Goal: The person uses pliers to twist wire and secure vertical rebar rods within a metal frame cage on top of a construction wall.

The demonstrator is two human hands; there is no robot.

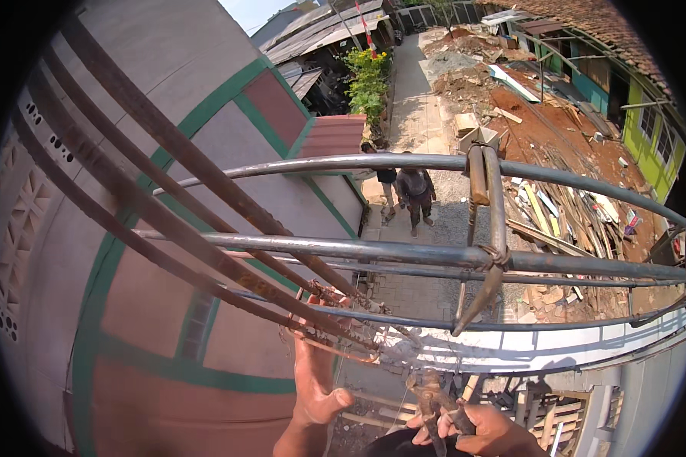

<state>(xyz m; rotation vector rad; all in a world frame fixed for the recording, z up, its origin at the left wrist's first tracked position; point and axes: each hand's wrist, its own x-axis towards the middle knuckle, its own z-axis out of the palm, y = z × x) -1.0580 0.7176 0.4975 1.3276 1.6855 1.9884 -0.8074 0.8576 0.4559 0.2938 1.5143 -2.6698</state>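
Note:
My left hand (316,392) is raised against the ends of several rusty rebars (229,209) that slant down from the upper left. Its thumb stands apart, and its fingers stretch up behind the bars, partly hidden by them. A thin bent rod (335,350) crosses near these fingers. Lower and to the right, my right hand (484,432) is closed around the handles of worn pincers (431,400), whose jaws point up. Just above the pincers, the rebar ends meet a white-splashed joint (398,346) at a pale beam (511,350).
Smooth steel bars (404,250) run across in front, with a tied wooden stirrup-shaped piece (489,236) on them. Two people (415,190) stand on the paved path (419,99) far below. Left is a pink-and-green wall (152,320); right lie timber scraps (564,213) and red soil.

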